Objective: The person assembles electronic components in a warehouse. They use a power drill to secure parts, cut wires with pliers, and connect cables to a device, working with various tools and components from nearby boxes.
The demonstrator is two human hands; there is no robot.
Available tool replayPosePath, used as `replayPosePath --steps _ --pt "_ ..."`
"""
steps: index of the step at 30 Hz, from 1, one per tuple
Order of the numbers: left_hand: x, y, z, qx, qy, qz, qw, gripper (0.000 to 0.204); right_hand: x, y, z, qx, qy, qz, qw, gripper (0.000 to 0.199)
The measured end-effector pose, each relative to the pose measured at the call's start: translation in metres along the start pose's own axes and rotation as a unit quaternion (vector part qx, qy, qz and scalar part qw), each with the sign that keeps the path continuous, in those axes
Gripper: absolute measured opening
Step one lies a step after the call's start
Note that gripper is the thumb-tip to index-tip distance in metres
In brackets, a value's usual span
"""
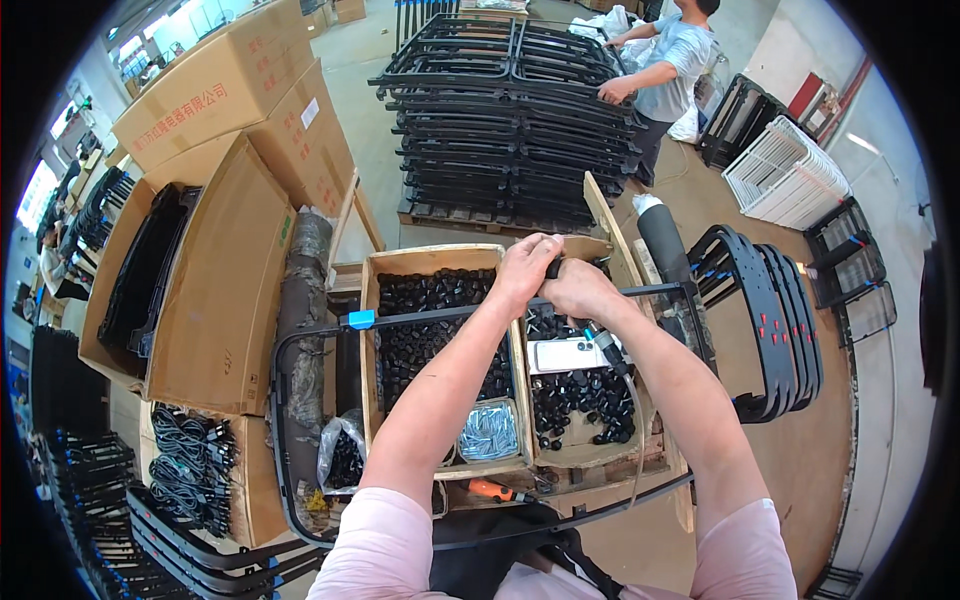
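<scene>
Both hands working the black frame (480,315) over the parts box (440,262).
I'm seeing the left hand (525,268) closed steadying its rail while the right hand (578,290) is curled round a small black piece there.

Both forearms enter from lower edge, bare below short pink sleeves, and converge toward upper centre of view. Left arm runs up and to the right, elbow bent, wrist approx. straight. Left hand (525,268) is knuckles-up, fingers curled down in a closed grasp. Right arm comes in steeper from lower right, wrist flexed inward. Right hand (578,290) sits just beside the left, touching it at thumb side, fingers also curled. Fingertips of both hidden under the backs of the hands; right grip probably closed, not confirmed.
</scene>
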State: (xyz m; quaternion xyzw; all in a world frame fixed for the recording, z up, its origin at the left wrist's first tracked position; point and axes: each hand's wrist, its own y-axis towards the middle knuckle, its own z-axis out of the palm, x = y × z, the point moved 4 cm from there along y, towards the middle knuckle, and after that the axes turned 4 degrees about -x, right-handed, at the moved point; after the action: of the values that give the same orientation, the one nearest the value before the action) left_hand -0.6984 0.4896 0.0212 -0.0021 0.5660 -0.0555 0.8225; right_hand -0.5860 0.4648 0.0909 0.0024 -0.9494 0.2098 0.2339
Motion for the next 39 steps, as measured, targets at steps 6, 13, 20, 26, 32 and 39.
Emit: replayPosePath --steps 6,13,20,26,32,39 --pt "0.009 0.004 -0.006 0.002 0.004 -0.007 1.000 0.030 -0.016 0.018 0.018 0.048 0.079 0.040 0.995 0.029" --pt "0.004 0.000 -0.006 0.018 -0.001 -0.014 1.000 0.033 -0.011 0.022 0.009 0.059 0.064 0.019 0.996 0.016" --pt "-0.005 0.001 -0.006 0.025 -0.006 -0.034 0.999 0.036 -0.007 0.023 0.005 0.063 0.090 0.004 0.994 0.018" --pt "-0.047 -0.024 0.019 0.071 0.000 0.036 0.997 0.025 0.000 -0.026 -0.022 -0.064 -0.015 -0.032 0.997 0.026" --pt "-0.024 -0.180 0.067 0.192 -0.049 -0.056 0.979 0.025 -0.022 -0.211 -0.007 -0.023 -0.109 0.001 0.994 0.049" --pt "0.039 -0.358 0.106 0.299 -0.096 -0.194 0.929 0.023 -0.080 -0.380 0.062 0.049 -0.092 0.059 0.993 0.049"
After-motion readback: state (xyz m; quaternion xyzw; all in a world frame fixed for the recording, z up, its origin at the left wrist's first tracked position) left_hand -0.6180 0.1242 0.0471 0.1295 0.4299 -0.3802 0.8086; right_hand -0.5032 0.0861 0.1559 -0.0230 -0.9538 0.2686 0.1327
